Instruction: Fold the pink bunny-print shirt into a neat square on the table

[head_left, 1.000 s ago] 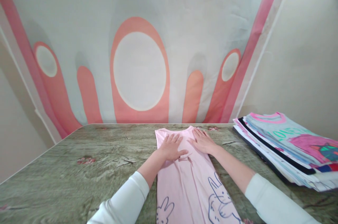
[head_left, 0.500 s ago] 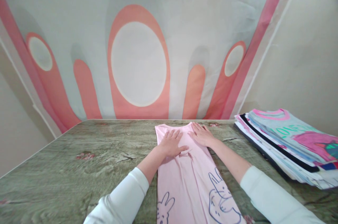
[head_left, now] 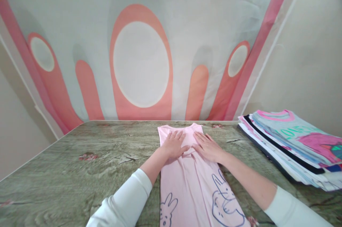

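The pink garment lies flat on the table in front of you, right of centre in the scene, running from near the far table edge down past the near edge of the view. It sits directly beneath both your hands. Your left hand rests palm down on its far left part, fingers pointing away and thumb spread toward the right. Your right hand rests palm down on its far right part, fingers angled far and left, thumb apart from them. Both hands are opened out flat and clamped on nothing; the thumbs come near each other over the cloth. The neckline shows beyond your fingertips, and creases run toward you between two dark rabbit outlines, one left, one right. Well apart on the right stands a stack of folded clothes, topped by a grey shirt with a pink collar. Beyond the far edge hangs a grey-and-coral printed backdrop.
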`<state>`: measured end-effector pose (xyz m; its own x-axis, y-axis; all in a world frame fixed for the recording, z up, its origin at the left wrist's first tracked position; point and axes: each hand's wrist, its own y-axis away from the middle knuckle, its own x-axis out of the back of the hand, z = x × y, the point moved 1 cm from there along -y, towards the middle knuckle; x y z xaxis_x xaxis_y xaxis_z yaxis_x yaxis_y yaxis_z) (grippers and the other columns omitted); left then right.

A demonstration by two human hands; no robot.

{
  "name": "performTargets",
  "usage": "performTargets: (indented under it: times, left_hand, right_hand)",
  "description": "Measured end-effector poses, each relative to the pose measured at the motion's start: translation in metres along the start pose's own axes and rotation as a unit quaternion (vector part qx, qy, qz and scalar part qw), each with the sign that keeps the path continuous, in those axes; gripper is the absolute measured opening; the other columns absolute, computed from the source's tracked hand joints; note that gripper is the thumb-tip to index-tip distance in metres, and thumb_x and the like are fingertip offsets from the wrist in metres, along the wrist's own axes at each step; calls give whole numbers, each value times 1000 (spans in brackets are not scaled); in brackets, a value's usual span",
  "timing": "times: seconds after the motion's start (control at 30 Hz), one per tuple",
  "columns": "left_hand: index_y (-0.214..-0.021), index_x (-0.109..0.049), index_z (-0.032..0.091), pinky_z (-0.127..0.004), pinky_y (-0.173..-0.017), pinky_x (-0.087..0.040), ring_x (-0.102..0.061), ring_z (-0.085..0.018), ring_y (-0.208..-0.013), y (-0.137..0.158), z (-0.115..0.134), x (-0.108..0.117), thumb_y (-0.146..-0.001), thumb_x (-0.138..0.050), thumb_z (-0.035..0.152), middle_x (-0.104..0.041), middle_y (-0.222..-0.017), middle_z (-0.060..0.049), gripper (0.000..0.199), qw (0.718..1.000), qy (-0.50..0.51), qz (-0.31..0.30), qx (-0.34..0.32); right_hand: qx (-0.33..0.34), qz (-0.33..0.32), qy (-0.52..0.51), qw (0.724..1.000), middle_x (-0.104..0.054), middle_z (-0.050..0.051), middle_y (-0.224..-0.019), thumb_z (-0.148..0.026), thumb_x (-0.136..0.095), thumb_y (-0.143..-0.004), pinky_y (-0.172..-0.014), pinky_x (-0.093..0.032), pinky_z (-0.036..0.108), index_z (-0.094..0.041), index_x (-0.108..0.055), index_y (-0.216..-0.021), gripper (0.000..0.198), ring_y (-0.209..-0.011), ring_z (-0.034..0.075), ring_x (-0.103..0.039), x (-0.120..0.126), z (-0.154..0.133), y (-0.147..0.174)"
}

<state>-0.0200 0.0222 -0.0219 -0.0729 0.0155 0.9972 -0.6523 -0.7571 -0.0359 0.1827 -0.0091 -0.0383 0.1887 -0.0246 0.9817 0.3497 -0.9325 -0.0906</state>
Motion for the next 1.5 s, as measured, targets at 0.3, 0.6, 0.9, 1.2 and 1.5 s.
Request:
performTargets:
  times: [0.3,0.6,0.9,1.2,1.5]
  left_hand:
    - [-133,-36,15,-43,-108,-15,-20,-21,-134,17,9,16,-93,-25,23,-29,-144,-10,42,995,-13,88,34]
    - [-138,-28,12,-42,-108,-17,-20,-22,-134,101,57,10,-93,-25,31,-28,-144,-12,49,994,-33,88,57]
    - [-141,-21,25,-44,-108,-12,-13,-25,-136,121,58,18,-94,-18,46,-17,-149,-6,51,999,-23,15,19]
    - [-142,-18,25,-43,-108,-12,-13,-23,-136,117,53,18,-95,-19,44,-15,-149,-6,51,999,-37,13,1]
    - [-101,-62,20,-30,-92,-37,-52,-20,-104,98,68,43,-89,-39,30,-60,-109,-7,28,995,65,69,10]
  right_hand:
    - [-133,33,34,990,-21,10,-148,-52,-15,-91,-110,-2,48,-10,-23,-142,66,-136,22,-13,16,23,22]
    - [48,16,-22,998,-24,8,-147,-50,-22,-91,-110,-14,41,-15,-25,-142,61,-135,20,-19,10,-40,81]
    - [46,15,-17,999,-24,9,-147,-51,-25,-90,-110,-12,45,-16,-25,-142,62,-135,22,-19,12,-42,85]
    - [68,17,-24,997,-29,8,-145,-45,-23,-92,-110,-12,44,-17,-29,-140,56,-134,21,-23,17,-46,103]
    - [70,43,-73,994,-32,11,-144,-37,-38,-88,-109,-16,46,-16,-31,-139,55,-133,23,-26,17,-45,103]
